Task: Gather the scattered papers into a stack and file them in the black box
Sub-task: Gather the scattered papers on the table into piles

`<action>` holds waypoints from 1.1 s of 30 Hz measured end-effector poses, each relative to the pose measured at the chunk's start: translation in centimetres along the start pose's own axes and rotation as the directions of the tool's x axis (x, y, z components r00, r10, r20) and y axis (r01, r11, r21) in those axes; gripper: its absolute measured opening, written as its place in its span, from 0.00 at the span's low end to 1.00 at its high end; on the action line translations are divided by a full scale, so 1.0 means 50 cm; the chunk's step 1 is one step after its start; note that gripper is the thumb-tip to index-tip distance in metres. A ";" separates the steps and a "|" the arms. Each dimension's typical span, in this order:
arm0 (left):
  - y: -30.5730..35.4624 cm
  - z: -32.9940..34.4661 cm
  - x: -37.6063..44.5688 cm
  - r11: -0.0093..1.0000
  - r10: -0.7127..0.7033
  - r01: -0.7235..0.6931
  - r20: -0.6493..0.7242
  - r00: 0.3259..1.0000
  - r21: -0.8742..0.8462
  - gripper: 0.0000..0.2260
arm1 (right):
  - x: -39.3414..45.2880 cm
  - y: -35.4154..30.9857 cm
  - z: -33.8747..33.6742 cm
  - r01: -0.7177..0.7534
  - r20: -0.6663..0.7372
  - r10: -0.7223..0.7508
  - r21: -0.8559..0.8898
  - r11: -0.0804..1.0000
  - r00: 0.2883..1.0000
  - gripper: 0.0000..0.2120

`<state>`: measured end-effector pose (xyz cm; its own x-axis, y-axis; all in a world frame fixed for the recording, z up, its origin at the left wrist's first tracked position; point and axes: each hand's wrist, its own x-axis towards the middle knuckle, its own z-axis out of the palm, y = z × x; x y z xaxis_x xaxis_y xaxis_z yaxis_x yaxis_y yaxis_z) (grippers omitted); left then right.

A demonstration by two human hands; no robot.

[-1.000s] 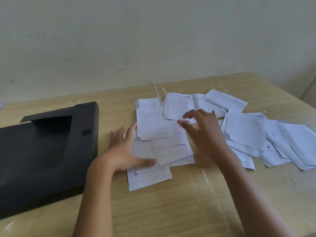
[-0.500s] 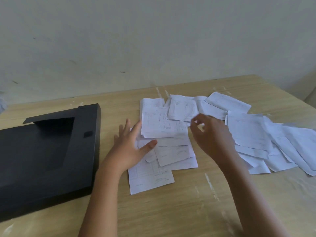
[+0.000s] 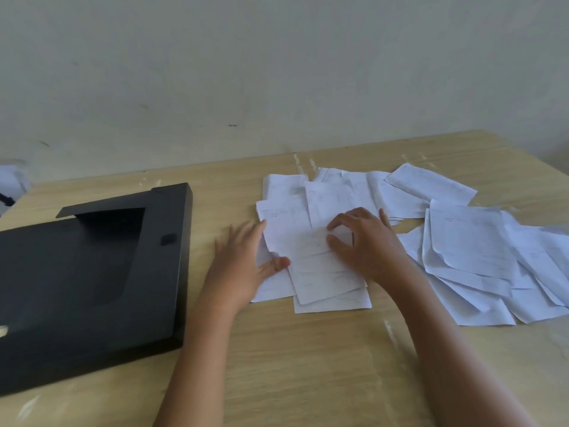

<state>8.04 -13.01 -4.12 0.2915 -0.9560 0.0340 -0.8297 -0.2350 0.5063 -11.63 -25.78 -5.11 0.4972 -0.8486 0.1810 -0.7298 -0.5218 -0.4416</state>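
Right hand (image 3: 368,241) moved onto papers (image 3: 311,241); left hand (image 3: 243,263) flanks pile.

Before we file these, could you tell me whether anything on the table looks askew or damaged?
The papers lie fanned and overlapping at odd angles across the table, some with curled, creased edges. The black box looks intact.

A light wood-grain bench (image 3: 308,365) with pale scuffs stands against a plain off-white wall (image 3: 277,63) with faint dark marks. Soft, even light fills the room.
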 end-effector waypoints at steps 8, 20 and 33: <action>-0.043 -0.012 0.005 0.973 -0.226 0.227 -0.029 0.974 0.038 0.35 | 0.004 0.006 -0.006 -0.036 -0.119 0.037 0.005 0.999 0.992 0.20; 0.015 0.063 0.039 0.948 -0.295 0.314 -0.238 0.926 0.048 0.31 | -0.016 -0.015 0.003 0.065 -0.068 -0.069 -0.062 0.996 0.995 0.18; 0.058 0.068 0.031 0.932 -0.330 0.353 -0.205 0.921 0.087 0.27 | -0.033 -0.015 -0.041 -0.146 -0.026 0.145 -0.052 0.988 0.989 0.24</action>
<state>4.46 -15.79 -5.51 0.6400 -0.7673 0.0410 -0.7114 -0.5715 0.4090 -12.88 -24.17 -3.26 0.3741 -0.9171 0.1378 -0.8179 -0.3963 -0.4171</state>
